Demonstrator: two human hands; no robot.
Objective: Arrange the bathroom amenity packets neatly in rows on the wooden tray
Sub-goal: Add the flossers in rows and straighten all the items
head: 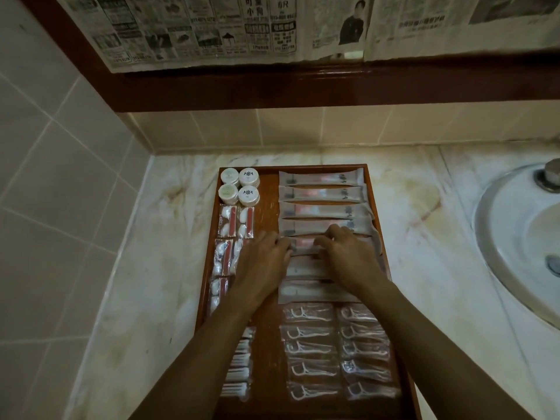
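Packet in the hands: a long toothbrush packet (303, 248) lies across the right half of the wooden tray (266, 192), about the middle of the column, and both hands are on it.
Left hand (260, 262): its fingers are curled over the left end of this packet and pinch it.
Right hand (348, 256): its fingers are bent down on the right part of the same packet and grip it.
Other long packets: four toothbrush packets (324, 195) lie in a neat row behind the hands, and more lie under the wrists, partly hidden.
Floss pick packets (336, 350): two columns in the near right part of the tray, side by side.
Round containers (239, 186): four small white ones, in a square, in the far left corner of the tray.
Cotton packets (231, 221): with a red strip, in the left column behind and under the left arm.
Cotton swab packets (238, 374): near left part of the tray.
Tray place: it stands on the marble desk (151, 253), near the tiled wall (54, 177).
Sink (521, 237): white, well apart on the right.
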